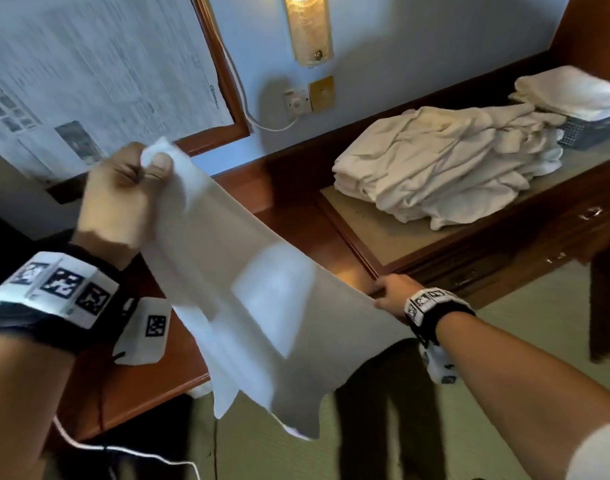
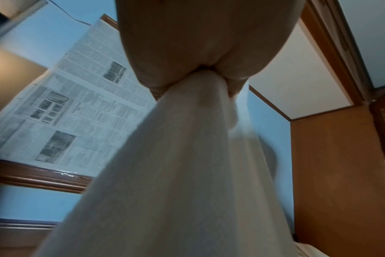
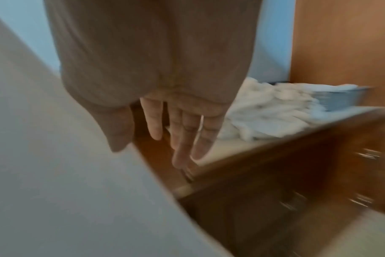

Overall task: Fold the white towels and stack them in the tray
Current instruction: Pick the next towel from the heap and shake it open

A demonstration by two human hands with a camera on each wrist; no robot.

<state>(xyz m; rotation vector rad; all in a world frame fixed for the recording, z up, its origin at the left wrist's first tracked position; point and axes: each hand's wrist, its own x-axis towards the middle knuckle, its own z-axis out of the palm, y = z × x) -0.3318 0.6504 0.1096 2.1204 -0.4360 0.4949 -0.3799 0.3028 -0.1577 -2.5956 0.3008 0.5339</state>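
Observation:
A white towel (image 1: 262,306) hangs stretched in the air between my hands, its lower edge loose over the floor. My left hand (image 1: 151,164), raised at the upper left, pinches one corner; the left wrist view shows the towel (image 2: 176,173) falling from that hand (image 2: 207,69). Lower right, my right hand (image 1: 383,296) is at the towel's opposite edge. The blurred right wrist view shows its fingers (image 3: 178,139) straight and apart, thumb against the towel (image 3: 55,156). A heap of unfolded towels (image 1: 435,168) lies on the desk. The grey mesh tray (image 1: 587,133) at the far right holds folded towels (image 1: 573,91).
The wooden desk (image 1: 365,237) runs along the blue wall, with drawers (image 1: 469,275) on its front below the heap. A framed newspaper (image 1: 88,81), a wall lamp (image 1: 308,29) and a socket (image 1: 298,102) are on the wall. A white cable (image 1: 123,448) trails at lower left.

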